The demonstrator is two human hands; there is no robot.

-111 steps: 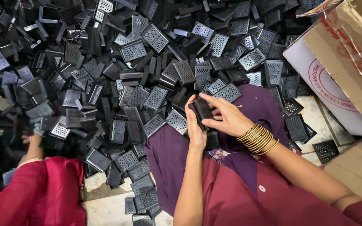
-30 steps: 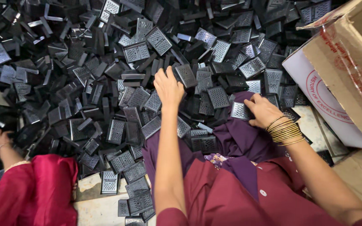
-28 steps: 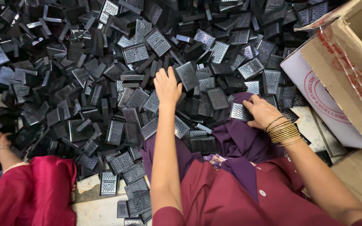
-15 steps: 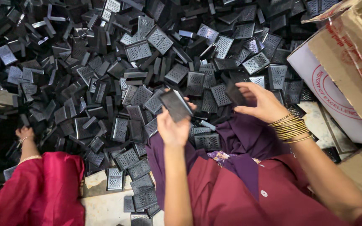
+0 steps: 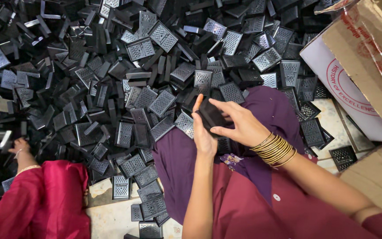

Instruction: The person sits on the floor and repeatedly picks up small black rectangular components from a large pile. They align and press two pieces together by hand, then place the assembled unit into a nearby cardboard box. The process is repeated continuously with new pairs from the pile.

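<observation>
Both forearms reach up from the bottom edge and meet over the purple cloth (image 5: 261, 110) on the lap. The left hand (image 5: 203, 132) stands on edge, palm turned toward the right, fingers straight and pressed together with the thumb tip raised above them. Against that palm sits a small black plastic piece (image 5: 211, 117), dark and blurred enough that its grille side probably faces away, though that is hard to tell. The right hand (image 5: 239, 126) comes in from the right with the wrist bent, gold bangles (image 5: 276, 149) stacked just behind it; its index finger lies along the top of the piece and its thumb presses in from below, so the piece is pinched between them and backed by the left palm. Beyond the fingertips spreads a deep heap of black perforated parts (image 5: 155, 71). To the right of the right wrist stands a cardboard box (image 5: 368, 48). Far to the left, another person's hand (image 5: 19, 145) in a red sleeve rests at the heap's edge.
</observation>
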